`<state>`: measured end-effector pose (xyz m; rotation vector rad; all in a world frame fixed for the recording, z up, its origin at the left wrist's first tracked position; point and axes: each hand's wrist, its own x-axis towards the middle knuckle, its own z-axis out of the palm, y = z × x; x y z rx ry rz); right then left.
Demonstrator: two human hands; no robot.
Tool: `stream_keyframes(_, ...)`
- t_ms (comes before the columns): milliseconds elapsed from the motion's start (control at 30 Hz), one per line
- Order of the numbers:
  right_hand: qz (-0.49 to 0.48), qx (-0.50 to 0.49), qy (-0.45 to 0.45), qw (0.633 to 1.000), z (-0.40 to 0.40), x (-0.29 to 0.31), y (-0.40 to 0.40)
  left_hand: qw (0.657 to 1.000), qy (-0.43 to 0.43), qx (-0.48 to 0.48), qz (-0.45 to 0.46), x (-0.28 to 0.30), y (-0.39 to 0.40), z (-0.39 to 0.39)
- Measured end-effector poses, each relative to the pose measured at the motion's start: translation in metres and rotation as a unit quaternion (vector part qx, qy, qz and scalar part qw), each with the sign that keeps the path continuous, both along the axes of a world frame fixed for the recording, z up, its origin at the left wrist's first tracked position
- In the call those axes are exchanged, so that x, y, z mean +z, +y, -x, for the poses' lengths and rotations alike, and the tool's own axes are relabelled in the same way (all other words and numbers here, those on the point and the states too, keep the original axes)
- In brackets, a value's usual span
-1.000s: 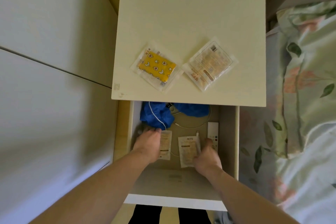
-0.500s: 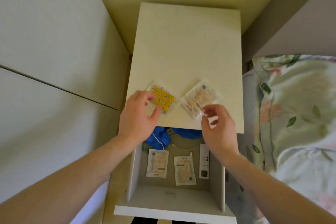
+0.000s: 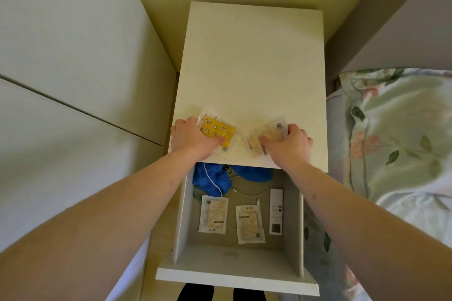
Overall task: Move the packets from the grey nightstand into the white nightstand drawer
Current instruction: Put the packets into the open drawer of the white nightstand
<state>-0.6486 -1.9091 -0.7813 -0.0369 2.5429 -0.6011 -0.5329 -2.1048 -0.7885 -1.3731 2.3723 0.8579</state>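
two packets sit near the front edge of the nightstand top (image 3: 249,61), each under a hand. left hand (image 3: 189,138) lies over the left side of the yellow star-print packet (image 3: 219,131), fingers curled at its far edge and thumb along its near edge, gripping it. just to the right, a clear packet with tan contents (image 3: 266,134) is held by the right hand (image 3: 289,145), thumb on its near side and fingers curled over its right edge. below the top, the white drawer (image 3: 234,275) is pulled open. inside, from the left: blue cloth (image 3: 211,179) bunched at the back with a thin white cable (image 3: 214,182) across it, a pale packet (image 3: 213,214) lying flat, a second pale packet (image 3: 250,223) beside it and slightly tilted, then a white remote (image 3: 276,210) along the right wall. the two drawer packets lie apart, not touching. cabinet doors (image 3: 61,80) fill the far left; floral bedding (image 3: 396,134) fills the far right.
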Motion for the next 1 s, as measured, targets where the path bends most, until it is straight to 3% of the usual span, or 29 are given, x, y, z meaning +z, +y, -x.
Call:
stream_keyframes(67, 0.010, 0.027, -0.018, 0.999, -0.007, 0.003, 0.007, 0.999, 0.045, -0.013, -0.013, 0.001, 0.003, -0.010)
stream_keyframes(167, 0.100, 0.022, -0.063, 0.993, -0.033, 0.007, 0.027, 0.984, 0.155, -0.033, -0.082, 0.011, 0.020, -0.040)
stream_keyframes(267, 0.160, 0.047, -0.119, 0.979, -0.069, 0.005, 0.062, 0.973, 0.166, -0.119, -0.109, 0.013, 0.046, -0.082)
stream_keyframes(533, -0.021, 0.167, -0.220, 0.961, -0.124, -0.061, 0.120, 0.963, -0.015, -0.240, -0.120, -0.056, 0.088, -0.154)
stream_keyframes(800, -0.048, 0.177, -0.225, 0.957, -0.141, -0.109, 0.103, 0.956, -0.116, -0.244, -0.116, -0.109, 0.100, -0.138)
stream_keyframes(1000, -0.107, 0.218, -0.280, 0.929, -0.145, -0.121, 0.093, 0.937, -0.194, -0.275, -0.096, -0.122, 0.093, -0.134)
